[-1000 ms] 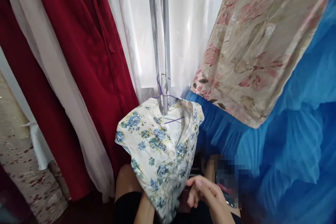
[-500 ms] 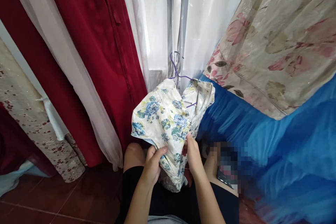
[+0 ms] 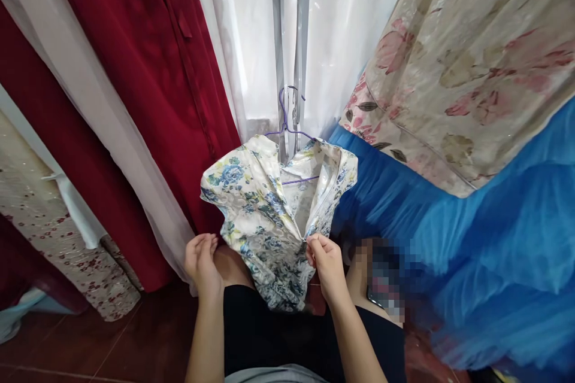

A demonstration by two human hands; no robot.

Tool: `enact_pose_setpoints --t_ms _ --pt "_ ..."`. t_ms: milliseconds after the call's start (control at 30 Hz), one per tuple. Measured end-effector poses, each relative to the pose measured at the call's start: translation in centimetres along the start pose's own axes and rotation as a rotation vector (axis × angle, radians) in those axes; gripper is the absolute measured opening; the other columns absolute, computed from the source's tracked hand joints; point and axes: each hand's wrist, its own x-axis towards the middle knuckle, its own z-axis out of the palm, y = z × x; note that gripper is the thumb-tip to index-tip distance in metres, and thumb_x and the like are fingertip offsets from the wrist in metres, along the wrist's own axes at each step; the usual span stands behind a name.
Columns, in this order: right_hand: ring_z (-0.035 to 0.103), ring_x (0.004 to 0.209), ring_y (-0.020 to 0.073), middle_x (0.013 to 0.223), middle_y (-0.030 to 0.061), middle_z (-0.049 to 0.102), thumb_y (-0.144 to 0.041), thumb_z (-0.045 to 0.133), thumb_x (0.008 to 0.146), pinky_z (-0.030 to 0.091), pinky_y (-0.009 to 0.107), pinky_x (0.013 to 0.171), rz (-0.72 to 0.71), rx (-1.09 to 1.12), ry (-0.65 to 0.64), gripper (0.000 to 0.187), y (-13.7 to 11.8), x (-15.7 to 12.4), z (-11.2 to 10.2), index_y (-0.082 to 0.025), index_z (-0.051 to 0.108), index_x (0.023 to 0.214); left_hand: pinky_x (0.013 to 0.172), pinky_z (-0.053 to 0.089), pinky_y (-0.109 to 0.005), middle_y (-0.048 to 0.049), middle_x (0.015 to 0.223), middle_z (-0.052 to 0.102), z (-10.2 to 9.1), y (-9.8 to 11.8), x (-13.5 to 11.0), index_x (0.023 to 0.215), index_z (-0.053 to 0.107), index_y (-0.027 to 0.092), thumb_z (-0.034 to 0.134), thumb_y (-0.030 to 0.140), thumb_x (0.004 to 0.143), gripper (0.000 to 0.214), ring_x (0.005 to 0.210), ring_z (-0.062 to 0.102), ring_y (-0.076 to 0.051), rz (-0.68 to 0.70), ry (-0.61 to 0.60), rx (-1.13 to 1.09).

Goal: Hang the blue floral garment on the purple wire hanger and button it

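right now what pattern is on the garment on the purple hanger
The garment is white with blue flowers and green leaves, best seen in the head view.

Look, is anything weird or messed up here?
One thing: what looks like a phone, partly blurred into blocks, seems to rest on the person's right leg. That's an odd spot because it might slide off. The top on the purple hanger gapes at the neck, but I see no spill or tear.
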Motion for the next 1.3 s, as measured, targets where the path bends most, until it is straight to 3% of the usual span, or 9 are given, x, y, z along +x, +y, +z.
enact_pose_setpoints --t_ms 100,200,267,467,633,933,1067,1167,1300 --pt "0.029 0.044 0.0094 0.045 -0.0068 0.040 -0.037 0.056 0.086 0.020 0.026 0.048 0.013 -0.015 -0.047 0.031 0.3 -0.3 1.0 -0.022 0.046 0.061 0.093 0.051 -0.038 -0.0016 0.089 0.062 0.2 -0.2 -1.5 0.094 0.058 0.024 0.072 0.041 0.080 0.025 0.094 0.064 -0.022 0.164 -0.098 0.151" --pt "0.031 0.045 0.0095 0.047 -0.0073 0.040 -0.038 0.055 0.086 0.022 0.024 0.047 -0.025 -0.036 -0.071 0.030 0.7 -0.6 2.1 -0.022 0.047 0.063 0.090 0.052 -0.037 -0.0062 0.101 0.066 2.2 -0.9 -4.7 0.108 0.061 0.022 0.069 0.035 0.084 0.028 0.098 0.064 -0.024 0.137 -0.735 0.268" --pt "0.034 0.046 0.0097 0.048 -0.0072 0.041 -0.038 0.055 0.086 0.025 0.024 0.048 -0.055 -0.066 -0.109 0.029 0.9 -0.8 2.5 -0.021 0.049 0.064 0.094 0.050 -0.038 -0.0089 0.111 0.067 3.7 -1.7 -6.6 0.119 0.059 0.021 0.066 0.026 0.085 0.034 0.106 0.064 -0.025 0.137 -0.968 0.311" --pt "0.034 0.037 0.0088 0.039 -0.0070 0.044 -0.031 0.051 0.086 0.025 0.023 0.044 0.051 -0.125 -0.233 0.026 0.1 -1.5 2.1 -0.019 0.054 0.063 0.078 0.047 -0.028 -0.0031 0.087 0.065 5.0 -2.8 -9.4 0.095 0.058 0.019 0.053 0.015 0.086 0.011 0.083 0.061 -0.019 0.251 -0.865 0.347" --pt "0.039 0.039 0.0091 0.040 -0.0053 0.046 -0.029 0.055 0.082 0.027 0.022 0.044 -0.005 -0.269 -0.102 0.026 -1.9 -0.9 2.6 -0.018 0.057 0.058 0.071 0.044 -0.026 -0.0005 0.079 0.060 4.9 -2.1 -9.8 0.087 0.054 0.020 0.059 0.020 0.084 0.006 0.074 0.057 -0.017 0.330 -0.885 0.353" --pt "0.034 0.036 0.0085 0.038 -0.0028 0.049 -0.024 0.051 0.077 0.027 0.023 0.042 -0.226 -0.329 -0.207 0.027 -15.6 9.9 7.0 -0.016 0.063 0.054 0.063 0.039 -0.023 0.0031 0.068 0.044 5.7 -2.2 -10.9 0.075 0.046 0.020 0.056 0.021 0.090 0.018 0.064 0.047 -0.013 0.264 -1.007 0.347" --pt "0.031 0.036 0.0073 0.041 -0.0028 0.052 -0.027 0.053 0.077 0.021 0.023 0.039 -0.202 -0.165 -0.232 0.025 -16.5 11.5 7.0 -0.015 0.064 0.058 0.063 0.042 -0.024 0.0018 0.069 0.051 5.8 -3.2 -10.8 0.075 0.051 0.019 0.060 0.027 0.091 0.020 0.065 0.053 -0.014 0.184 -1.044 0.306" --pt "0.040 0.039 0.0088 0.039 -0.0049 0.051 -0.029 0.054 0.080 0.033 0.021 0.045 -0.289 -0.194 -0.266 0.024 -14.6 10.0 6.1 -0.015 0.068 0.066 0.075 0.048 -0.027 -0.0029 0.083 0.065 6.7 -1.3 -8.7 0.093 0.063 0.018 0.063 0.031 0.091 0.012 0.079 0.063 -0.018 0.225 -0.991 0.292" --pt "0.043 0.038 0.0094 0.037 -0.0053 0.050 -0.028 0.053 0.082 0.036 0.022 0.047 -0.318 -0.239 -0.286 0.026 -13.8 8.3 5.1 -0.016 0.067 0.064 0.074 0.049 -0.028 -0.0015 0.082 0.064 10.2 5.2 -4.6 0.112 0.065 0.021 0.058 0.033 0.096 0.020 0.074 0.061 -0.016 0.450 -0.723 0.206"
